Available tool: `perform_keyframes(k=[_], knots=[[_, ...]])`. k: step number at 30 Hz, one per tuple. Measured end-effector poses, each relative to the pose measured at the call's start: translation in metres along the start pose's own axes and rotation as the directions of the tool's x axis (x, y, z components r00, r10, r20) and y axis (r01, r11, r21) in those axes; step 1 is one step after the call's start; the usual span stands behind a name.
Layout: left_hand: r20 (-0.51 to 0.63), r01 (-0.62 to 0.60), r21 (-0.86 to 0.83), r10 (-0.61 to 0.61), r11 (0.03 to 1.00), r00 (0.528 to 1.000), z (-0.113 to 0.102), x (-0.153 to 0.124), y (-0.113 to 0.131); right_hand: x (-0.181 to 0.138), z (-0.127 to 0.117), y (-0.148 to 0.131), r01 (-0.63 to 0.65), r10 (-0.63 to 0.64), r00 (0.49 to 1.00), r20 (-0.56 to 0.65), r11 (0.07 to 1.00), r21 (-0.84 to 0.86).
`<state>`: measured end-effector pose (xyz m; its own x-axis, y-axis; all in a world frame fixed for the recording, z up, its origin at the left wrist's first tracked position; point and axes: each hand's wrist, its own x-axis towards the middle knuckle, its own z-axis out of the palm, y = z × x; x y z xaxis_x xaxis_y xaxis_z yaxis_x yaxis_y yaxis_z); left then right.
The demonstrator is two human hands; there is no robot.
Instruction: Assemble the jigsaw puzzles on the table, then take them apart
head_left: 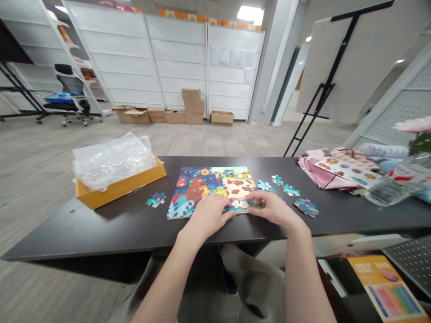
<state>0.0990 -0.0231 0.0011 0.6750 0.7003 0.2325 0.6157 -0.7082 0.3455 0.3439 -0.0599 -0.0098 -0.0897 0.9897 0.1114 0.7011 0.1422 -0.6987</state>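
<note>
A colourful jigsaw puzzle (197, 188) with animal pictures lies flat on the dark table, mostly filled in. My left hand (212, 211) rests over its lower middle, fingers stretched out and touching the pieces near the bottom edge. At the lower right corner my right hand (271, 208) has thumb and fingers curled round a puzzle piece (256, 203), partly hidden by the fingers. Loose puzzle pieces lie to the right, among them a joined-looking blue one (306, 207) and a light teal one (291, 190). Left of the puzzle is another loose piece (156, 199).
A yellow box (126, 186) holding clear plastic wrap (112, 161) stands at the table's left. Folded pink cloth (314, 172), a sticker sheet (348, 172) and a clear glass vessel (384, 190) are at the right. The table's front edge (134, 250) runs below my forearms.
</note>
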Motion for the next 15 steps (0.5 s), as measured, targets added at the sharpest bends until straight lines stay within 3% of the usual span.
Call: perform_keyframes(k=[15], knots=[[0.014, -0.009, -0.031, 0.009, 0.999, 1.0, 0.0034, 0.0021, -0.0063, 0.0002, 0.0007, 0.0032, 0.026, -0.026, 1.0, 0.007, 0.999, 0.034]])
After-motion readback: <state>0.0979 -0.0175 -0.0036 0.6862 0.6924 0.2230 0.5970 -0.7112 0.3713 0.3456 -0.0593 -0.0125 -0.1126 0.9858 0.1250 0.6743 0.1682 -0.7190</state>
